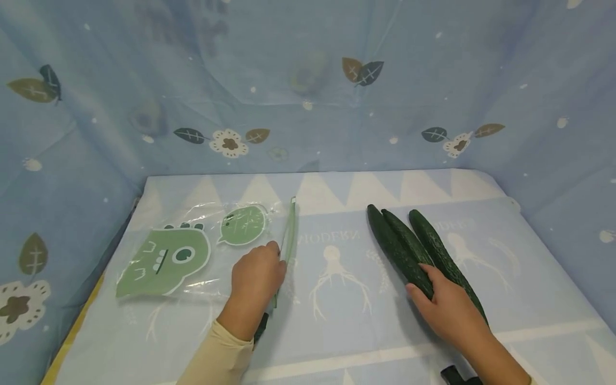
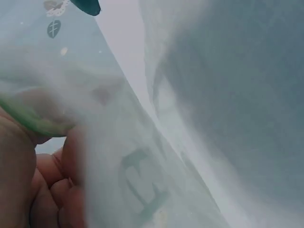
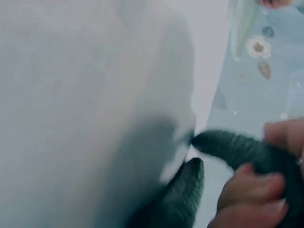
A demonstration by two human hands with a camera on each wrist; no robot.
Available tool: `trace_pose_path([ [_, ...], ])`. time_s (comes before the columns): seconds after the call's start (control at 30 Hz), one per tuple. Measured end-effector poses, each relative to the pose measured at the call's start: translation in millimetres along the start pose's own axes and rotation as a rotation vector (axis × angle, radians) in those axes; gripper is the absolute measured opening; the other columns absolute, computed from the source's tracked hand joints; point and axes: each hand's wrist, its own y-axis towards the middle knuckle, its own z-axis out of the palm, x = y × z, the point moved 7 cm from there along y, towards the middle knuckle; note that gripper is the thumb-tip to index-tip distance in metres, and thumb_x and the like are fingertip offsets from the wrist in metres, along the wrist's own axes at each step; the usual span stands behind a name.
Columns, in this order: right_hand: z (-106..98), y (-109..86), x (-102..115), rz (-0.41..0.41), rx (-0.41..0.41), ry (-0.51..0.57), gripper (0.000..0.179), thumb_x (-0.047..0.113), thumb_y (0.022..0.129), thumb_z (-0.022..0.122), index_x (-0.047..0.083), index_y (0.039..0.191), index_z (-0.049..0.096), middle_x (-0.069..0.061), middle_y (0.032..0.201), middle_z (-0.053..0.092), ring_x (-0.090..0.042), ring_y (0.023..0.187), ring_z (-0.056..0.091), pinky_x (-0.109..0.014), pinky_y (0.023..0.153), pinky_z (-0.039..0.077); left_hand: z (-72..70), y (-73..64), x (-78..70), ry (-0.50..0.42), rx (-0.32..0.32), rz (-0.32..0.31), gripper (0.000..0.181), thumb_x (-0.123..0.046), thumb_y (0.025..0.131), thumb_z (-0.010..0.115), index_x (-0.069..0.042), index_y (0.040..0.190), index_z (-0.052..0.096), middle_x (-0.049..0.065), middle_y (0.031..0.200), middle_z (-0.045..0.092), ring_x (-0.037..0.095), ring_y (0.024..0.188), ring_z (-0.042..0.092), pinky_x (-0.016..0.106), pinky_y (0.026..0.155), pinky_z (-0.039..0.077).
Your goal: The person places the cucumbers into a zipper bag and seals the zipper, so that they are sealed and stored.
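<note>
A clear plastic bag with a green cartoon creature printed on it lies on the left in the head view. My left hand pinches its right edge, which is a raised green strip. Close up in the left wrist view, curled fingers sit behind the cloudy film. On the right are three dark green cucumbers, and my right hand grips the leftmost cucumber between thumb and fingers. A middle cucumber lies against it, partly hidden by the hand. The rightmost cucumber lies alongside.
A pale blue and white patterned cloth covers the table. Blue fabric with leaves and flowers hangs behind and at both sides. At the table's left edge runs a yellow strip. Black pieces show near the wrists.
</note>
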Motion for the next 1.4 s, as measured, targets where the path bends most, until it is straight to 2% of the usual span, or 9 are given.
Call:
trace_pose_path([
  [0.17, -2.1, -10.6, 0.0, -0.093, 0.09, 0.172, 0.072, 0.052, 0.101, 0.055, 0.014, 0.157, 0.033, -0.001, 0.057, 0.045, -0.009, 0.042, 0.031, -0.031, 0.043, 0.038, -2.9, -1.4, -3.2, 0.0, -0.053, 0.035, 0.016, -0.018, 0.087, 0.073, -0.008, 0.1, 0.072, 0.01, 0.084, 0.072, 0.026, 0.065, 0.065, 0.04, 0.051, 0.048],
  [0.27, 1.1, -15.9, 5.3, -0.224, 0.17, 0.269, 0.064, 0.043, 0.102, 0.058, 0.014, 0.155, 0.037, -0.014, 0.094, 0.067, -0.004, 0.04, 0.025, -0.029, 0.044, 0.04, -5.3, -2.5, -4.9, -0.006, -0.098, 0.049, 0.013, -0.016, 0.087, 0.072, -0.008, 0.097, 0.073, 0.009, 0.083, 0.071, 0.026, 0.066, 0.066, 0.041, 0.052, 0.05],
  [0.4, 7.9, -18.0, 16.8, -0.406, 0.256, 0.305, 0.056, 0.033, 0.104, 0.057, 0.011, 0.153, 0.04, -0.022, 0.152, 0.046, -0.001, 0.042, 0.028, -0.027, 0.05, 0.043, -7.5, -5.1, -5.8, -0.019, -0.165, 0.054, 0.007, -0.011, 0.087, 0.068, -0.007, 0.081, 0.067, 0.006, 0.071, 0.062, 0.024, 0.056, 0.06, 0.039, 0.048, 0.046],
  [0.57, 14.9, -15.9, 28.9, -0.507, 0.299, 0.274, 0.055, 0.031, 0.104, 0.057, 0.009, 0.152, 0.042, -0.02, 0.154, 0.045, 0.001, 0.047, 0.032, -0.025, 0.058, 0.045, -8.1, -9.0, -7.7, -0.038, -0.225, 0.067, 0.015, -0.008, 0.085, 0.066, -0.008, 0.072, 0.059, 0.006, 0.063, 0.054, 0.021, 0.049, 0.052, 0.037, 0.043, 0.041],
  [0.7, 14.5, -15.3, 35.7, -0.535, 0.239, 0.191, 0.053, 0.035, 0.103, 0.058, 0.015, 0.151, 0.046, -0.009, 0.153, 0.05, -0.006, 0.095, 0.066, -0.028, 0.078, 0.051, -9.4, -11.3, -10.5, -0.037, -0.261, 0.091, 0.016, -0.009, 0.084, 0.067, -0.008, 0.071, 0.059, 0.006, 0.064, 0.054, 0.022, 0.049, 0.051, 0.037, 0.043, 0.041],
  [0.8, 12.7, -15.0, 38.9, -0.542, 0.212, 0.176, 0.052, 0.035, 0.103, 0.059, 0.018, 0.15, 0.047, -0.006, 0.152, 0.051, -0.018, 0.128, 0.058, -0.03, 0.086, 0.052, -11.5, -12.6, -12.0, -0.034, -0.294, 0.116, 0.015, -0.009, 0.084, 0.069, -0.009, 0.072, 0.06, 0.005, 0.064, 0.055, 0.021, 0.049, 0.051, 0.037, 0.044, 0.042],
  [1.0, 19.1, -6.9, 43.5, -0.529, 0.27, 0.334, 0.05, 0.029, 0.101, 0.062, 0.014, 0.147, 0.048, -0.018, 0.147, 0.052, 0.002, 0.059, 0.044, -0.024, 0.056, 0.046, -18.7, -15.1, -12.1, -0.035, -0.375, 0.169, 0.011, -0.01, 0.083, 0.074, -0.008, 0.077, 0.064, 0.005, 0.069, 0.061, 0.02, 0.048, 0.052, 0.035, 0.044, 0.044],
  [1.23, 21.8, 3.3, 41.7, -0.529, 0.212, 0.406, 0.049, 0.022, 0.1, 0.064, 0.006, 0.144, 0.05, -0.026, 0.148, 0.049, 0.007, 0.04, 0.019, -0.023, 0.036, 0.032, -23.2, -12.2, -9.9, -0.059, -0.344, 0.186, 0.008, -0.011, 0.085, 0.073, -0.008, 0.082, 0.067, 0.005, 0.072, 0.063, 0.018, 0.052, 0.054, 0.033, 0.046, 0.043],
  [1.4, 13.1, 13.2, 48.3, -0.543, 0.175, 0.436, 0.047, 0.02, 0.099, 0.065, 0.008, 0.142, 0.053, -0.025, 0.149, 0.049, 0.004, 0.044, 0.032, -0.023, 0.042, 0.039, -39.2, -7.6, 0.4, -0.054, -0.412, 0.191, 0.005, -0.01, 0.085, 0.071, -0.006, 0.082, 0.068, 0.007, 0.074, 0.066, 0.021, 0.053, 0.057, 0.035, 0.045, 0.044],
])
